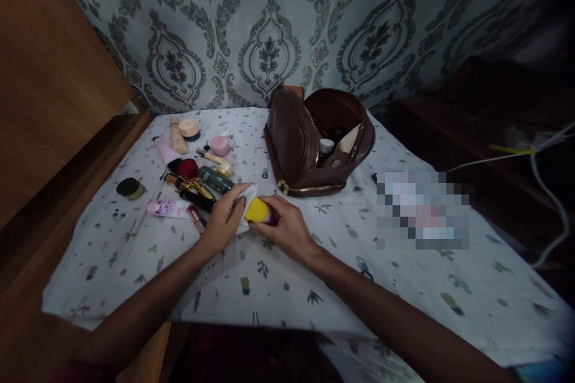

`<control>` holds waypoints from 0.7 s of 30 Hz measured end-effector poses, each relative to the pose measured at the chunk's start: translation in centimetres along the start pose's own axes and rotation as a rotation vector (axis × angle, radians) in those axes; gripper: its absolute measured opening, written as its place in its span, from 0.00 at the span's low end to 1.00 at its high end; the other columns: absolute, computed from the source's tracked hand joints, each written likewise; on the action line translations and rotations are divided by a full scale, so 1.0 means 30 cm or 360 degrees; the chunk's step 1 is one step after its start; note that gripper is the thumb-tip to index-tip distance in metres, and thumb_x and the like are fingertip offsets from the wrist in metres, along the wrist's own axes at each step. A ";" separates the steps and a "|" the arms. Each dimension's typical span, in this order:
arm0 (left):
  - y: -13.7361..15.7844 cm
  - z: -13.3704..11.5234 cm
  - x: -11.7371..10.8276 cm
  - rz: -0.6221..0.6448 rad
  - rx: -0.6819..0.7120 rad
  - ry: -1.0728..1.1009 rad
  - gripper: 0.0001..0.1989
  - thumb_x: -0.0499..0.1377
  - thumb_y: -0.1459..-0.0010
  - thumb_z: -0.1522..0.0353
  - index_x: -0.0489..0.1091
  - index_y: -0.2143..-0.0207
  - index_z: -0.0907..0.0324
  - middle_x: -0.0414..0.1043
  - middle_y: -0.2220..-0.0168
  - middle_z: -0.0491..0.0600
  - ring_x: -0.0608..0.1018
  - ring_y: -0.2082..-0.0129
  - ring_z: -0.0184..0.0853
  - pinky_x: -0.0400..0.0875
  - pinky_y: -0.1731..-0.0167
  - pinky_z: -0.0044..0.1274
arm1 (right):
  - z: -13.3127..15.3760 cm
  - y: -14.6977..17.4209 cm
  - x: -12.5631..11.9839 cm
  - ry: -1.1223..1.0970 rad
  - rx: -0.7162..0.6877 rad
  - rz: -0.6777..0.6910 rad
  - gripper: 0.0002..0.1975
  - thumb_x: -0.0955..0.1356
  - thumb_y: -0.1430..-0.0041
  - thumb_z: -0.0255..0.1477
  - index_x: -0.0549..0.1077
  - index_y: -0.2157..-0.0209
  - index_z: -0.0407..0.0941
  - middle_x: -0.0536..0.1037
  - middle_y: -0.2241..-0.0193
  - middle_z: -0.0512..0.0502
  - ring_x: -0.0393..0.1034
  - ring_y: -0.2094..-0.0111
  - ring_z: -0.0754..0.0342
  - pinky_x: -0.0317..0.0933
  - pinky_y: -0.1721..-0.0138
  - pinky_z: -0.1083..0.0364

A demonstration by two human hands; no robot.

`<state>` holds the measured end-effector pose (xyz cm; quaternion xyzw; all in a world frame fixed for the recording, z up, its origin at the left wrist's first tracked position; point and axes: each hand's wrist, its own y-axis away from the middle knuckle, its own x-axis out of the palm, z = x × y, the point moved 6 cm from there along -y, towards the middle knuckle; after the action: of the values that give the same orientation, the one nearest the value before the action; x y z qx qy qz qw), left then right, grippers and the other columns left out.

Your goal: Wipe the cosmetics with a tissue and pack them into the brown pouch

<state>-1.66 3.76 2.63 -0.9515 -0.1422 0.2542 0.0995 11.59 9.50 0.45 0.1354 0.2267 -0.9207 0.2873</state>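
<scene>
My left hand [228, 218] is closed on a white wipe [248, 194], which is pressed against one end of a small yellow container [257, 210]. The other end of that container, pale in colour, sits between the fingers of my right hand [290, 224]. Left of my hands lie several cosmetics: a dark green bottle [215, 179], a black tube [196, 198], a lilac and white tube [168, 209] and a red round jar [187, 168]. A brown makeup bag [291, 140] stands unzipped beyond my right hand, with a grey-capped bottle [326, 145] inside.
A dark green round jar [130, 188] lies at the left. Farther back are a pink jar [220, 145], a beige tube [178, 136] and a peach-lidded jar [189, 128]. A blurred-out flat object [417, 206] rests at the right. Wooden furniture [54, 84] borders the table on the left.
</scene>
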 end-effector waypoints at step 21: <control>0.046 -0.069 0.038 0.0091 0.0410 -0.0528 0.18 0.50 0.33 0.66 0.69 0.44 0.56 0.63 0.61 0.50 0.69 0.60 0.36 0.69 0.58 0.28 | 0.002 -0.012 -0.027 0.0155 0.0107 -0.0168 0.08 0.69 0.54 0.29 0.65 0.73 0.46 0.68 0.73 0.51 0.63 0.70 0.53 0.60 0.67 0.55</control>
<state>0.64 2.59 3.53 -0.8796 -0.0959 0.4262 0.1881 12.03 10.12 0.93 0.1775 0.2162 -0.9340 0.2222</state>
